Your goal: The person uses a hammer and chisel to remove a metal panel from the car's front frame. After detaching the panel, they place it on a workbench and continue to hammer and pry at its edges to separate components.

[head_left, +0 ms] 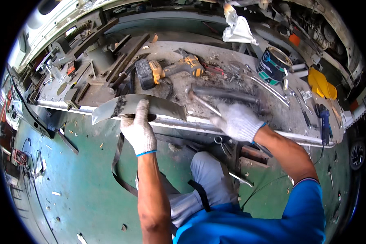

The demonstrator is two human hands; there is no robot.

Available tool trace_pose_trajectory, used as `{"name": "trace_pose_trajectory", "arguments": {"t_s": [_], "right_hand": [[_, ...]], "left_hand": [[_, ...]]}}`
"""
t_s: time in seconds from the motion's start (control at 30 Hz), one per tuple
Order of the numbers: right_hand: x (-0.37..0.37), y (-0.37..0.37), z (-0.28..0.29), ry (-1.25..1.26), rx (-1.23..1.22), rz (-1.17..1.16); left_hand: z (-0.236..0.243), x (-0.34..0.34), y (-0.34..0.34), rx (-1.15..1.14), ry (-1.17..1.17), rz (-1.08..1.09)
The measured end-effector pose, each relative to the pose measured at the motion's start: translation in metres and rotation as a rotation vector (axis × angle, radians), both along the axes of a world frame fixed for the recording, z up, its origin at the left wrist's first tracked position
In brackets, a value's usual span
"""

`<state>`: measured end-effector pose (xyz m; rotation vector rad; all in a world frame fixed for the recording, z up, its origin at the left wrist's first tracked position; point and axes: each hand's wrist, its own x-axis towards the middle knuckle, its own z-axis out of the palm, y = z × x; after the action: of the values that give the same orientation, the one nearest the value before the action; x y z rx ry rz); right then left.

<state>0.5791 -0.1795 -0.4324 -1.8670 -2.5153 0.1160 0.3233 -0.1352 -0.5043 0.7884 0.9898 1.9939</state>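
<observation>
My left hand [139,129], in a white knit glove, is closed on a curved grey sheet-metal strip [162,107] at the bench's front edge. The thumb lies on top of the strip, and a dark rough mark crosses it near its left end. My right hand [240,121], gloved too and smeared by motion, is closed round a slim, light-coloured tool handle [205,103]. That handle points up and left over the bench; its far end is too blurred to name. A dark, blurred bar-shaped thing [227,94] lies just beyond the right hand.
On the grimy workbench [171,49] are a yellow-and-black cordless power tool [171,70], wrenches [268,87], an open can [273,65] and a blue corded tool [323,122]. A vise-like metal fixture [97,57] stands left. Scraps litter the green floor [85,183].
</observation>
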Motion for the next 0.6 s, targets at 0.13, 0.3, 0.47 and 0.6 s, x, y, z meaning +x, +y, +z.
{"name": "trace_pose_trajectory", "arguments": {"t_s": [0.13,0.3,0.47,0.6], "right_hand": [[-0.012,-0.018,0.014,0.257,0.190,0.063],[0.005,0.006,-0.020,0.046,-0.082,0.001],[-0.011,-0.013,0.024,0.329,0.183,0.013],[0.000,0.000,-0.028,0.253,0.009,-0.025]], "left_hand": [[-0.010,-0.007,-0.010,-0.016,-0.101,0.009],[-0.005,0.007,-0.010,-0.019,-0.068,0.004],[-0.025,-0.007,-0.009,0.007,-0.162,0.018],[-0.041,-0.005,-0.005,0.015,-0.251,-0.007]]}}
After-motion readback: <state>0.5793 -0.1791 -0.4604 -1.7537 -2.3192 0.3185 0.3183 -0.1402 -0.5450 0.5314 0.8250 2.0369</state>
